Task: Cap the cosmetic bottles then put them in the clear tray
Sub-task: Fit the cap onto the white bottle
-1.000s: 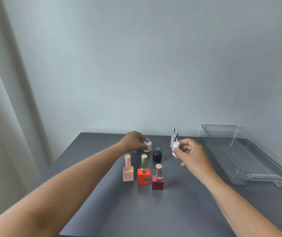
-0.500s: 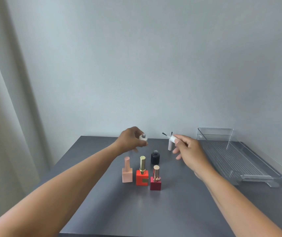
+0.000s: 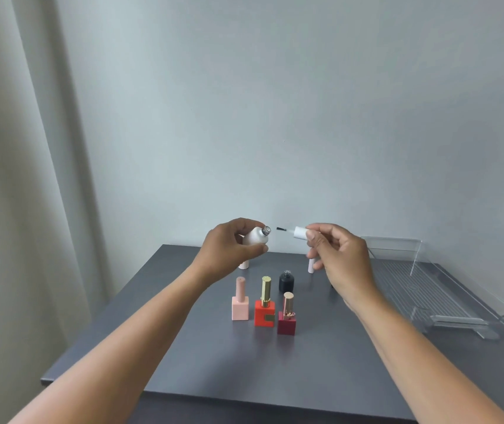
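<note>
My left hand (image 3: 232, 249) holds a small white bottle (image 3: 256, 237) above the table, tilted with its open neck pointing right. My right hand (image 3: 339, 255) grips a white brush cap (image 3: 299, 233) level with it, the black brush tip a short gap from the bottle's mouth. On the grey table (image 3: 244, 362) stand a capped pink bottle (image 3: 240, 301), a capped red bottle with a gold cap (image 3: 265, 304), a capped dark red bottle (image 3: 286, 316) and an uncapped black bottle (image 3: 286, 280). The clear tray (image 3: 458, 301) lies at the right with nothing in it.
A pale ribbed cap (image 3: 244, 264) stands behind my left hand and another pale cap (image 3: 311, 266) shows partly behind my right hand. A grey wall rises behind the table and a curtain (image 3: 15, 179) hangs at the left.
Both hands have risen from the table. The left lifted and tilted the white bottle, and the right turned the brush cap sideways and brought it close to the bottle's mouth.
</note>
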`<state>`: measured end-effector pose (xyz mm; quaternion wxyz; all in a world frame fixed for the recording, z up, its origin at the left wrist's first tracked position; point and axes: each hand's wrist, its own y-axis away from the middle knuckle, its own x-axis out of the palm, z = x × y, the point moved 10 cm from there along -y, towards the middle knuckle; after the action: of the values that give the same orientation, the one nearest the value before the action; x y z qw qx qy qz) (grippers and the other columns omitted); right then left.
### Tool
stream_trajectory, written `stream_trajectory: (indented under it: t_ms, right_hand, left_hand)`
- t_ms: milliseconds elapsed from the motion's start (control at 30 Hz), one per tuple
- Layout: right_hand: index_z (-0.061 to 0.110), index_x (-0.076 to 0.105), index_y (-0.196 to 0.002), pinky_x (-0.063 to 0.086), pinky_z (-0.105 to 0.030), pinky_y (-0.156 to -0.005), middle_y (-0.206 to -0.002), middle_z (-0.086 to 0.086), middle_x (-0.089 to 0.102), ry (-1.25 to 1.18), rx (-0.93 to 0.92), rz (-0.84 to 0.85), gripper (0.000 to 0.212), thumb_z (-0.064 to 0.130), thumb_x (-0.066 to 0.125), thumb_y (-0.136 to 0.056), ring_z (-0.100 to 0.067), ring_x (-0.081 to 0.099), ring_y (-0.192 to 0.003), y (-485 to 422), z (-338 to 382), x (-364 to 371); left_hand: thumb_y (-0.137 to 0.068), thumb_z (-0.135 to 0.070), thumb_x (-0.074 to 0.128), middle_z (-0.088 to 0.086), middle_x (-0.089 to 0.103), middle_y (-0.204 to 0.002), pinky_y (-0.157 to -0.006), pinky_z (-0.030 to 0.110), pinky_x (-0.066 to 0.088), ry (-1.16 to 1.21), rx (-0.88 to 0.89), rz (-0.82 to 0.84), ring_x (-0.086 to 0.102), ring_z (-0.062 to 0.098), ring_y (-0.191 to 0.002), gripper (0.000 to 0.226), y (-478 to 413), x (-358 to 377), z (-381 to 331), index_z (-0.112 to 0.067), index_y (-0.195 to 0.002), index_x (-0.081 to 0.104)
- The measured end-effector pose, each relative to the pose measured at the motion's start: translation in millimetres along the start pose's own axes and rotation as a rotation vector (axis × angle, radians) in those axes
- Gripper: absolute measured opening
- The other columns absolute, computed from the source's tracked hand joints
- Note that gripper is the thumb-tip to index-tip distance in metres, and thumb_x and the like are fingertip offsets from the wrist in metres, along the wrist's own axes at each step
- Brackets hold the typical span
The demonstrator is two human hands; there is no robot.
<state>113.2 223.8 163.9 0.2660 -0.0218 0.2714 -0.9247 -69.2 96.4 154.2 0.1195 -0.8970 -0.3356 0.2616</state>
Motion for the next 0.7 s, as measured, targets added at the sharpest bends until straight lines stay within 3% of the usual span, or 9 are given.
stream_trajectory:
  t_ms: [133, 300, 533, 700]
  right_hand:
    - [0.033, 0.071, -0.085, 0.056, -0.039, -0.059, -0.061, 0.005, 0.066, 0.012, -0.019, 0.024, 0.010, 0.026, 0.065, -0.090, -0.015, 0.059, -0.053, 7.3, 13.6, 4.8]
    - [0.032, 0.069, -0.085, 0.048, -0.018, -0.050, -0.059, 0.009, 0.064, 0.030, -0.028, 0.063, 0.013, 0.021, 0.066, -0.090, -0.003, 0.058, -0.049, 17.2, 23.1, 10.3]
    - [0.034, 0.069, -0.084, 0.050, -0.018, -0.050, -0.057, 0.010, 0.064, 0.049, -0.049, 0.072, 0.016, 0.020, 0.066, -0.090, -0.003, 0.058, -0.048, 21.0, 31.6, 8.8]
    - [0.035, 0.068, -0.091, 0.051, -0.019, -0.055, -0.073, -0.003, 0.066, 0.086, -0.068, 0.078, 0.019, 0.017, 0.066, -0.089, -0.008, 0.061, -0.056, 21.9, 35.7, 8.4]
  left_hand:
    - [-0.076, -0.021, 0.080, -0.023, 0.069, -0.082, -0.056, 0.007, 0.044, -0.028, 0.012, -0.019, 0.063, -0.006, -0.065, 0.030, 11.9, -2.0, -5.6, -0.038, -0.099, 0.072]
    - [-0.075, -0.022, 0.080, -0.019, 0.071, -0.087, -0.058, 0.007, 0.045, -0.043, 0.027, -0.032, 0.064, -0.004, -0.067, 0.029, 20.6, -4.8, -12.7, -0.042, -0.094, 0.072]
    - [-0.075, -0.023, 0.080, -0.017, 0.071, -0.095, -0.059, 0.003, 0.044, -0.114, 0.063, -0.047, 0.063, -0.008, -0.072, 0.031, 26.7, -7.9, -24.6, -0.045, -0.094, 0.069]
    - [-0.075, -0.026, 0.079, -0.014, 0.066, -0.100, -0.063, 0.002, 0.043, -0.202, 0.081, -0.046, 0.059, -0.010, -0.079, 0.038, 27.0, -5.7, -27.3, -0.040, -0.109, 0.070]
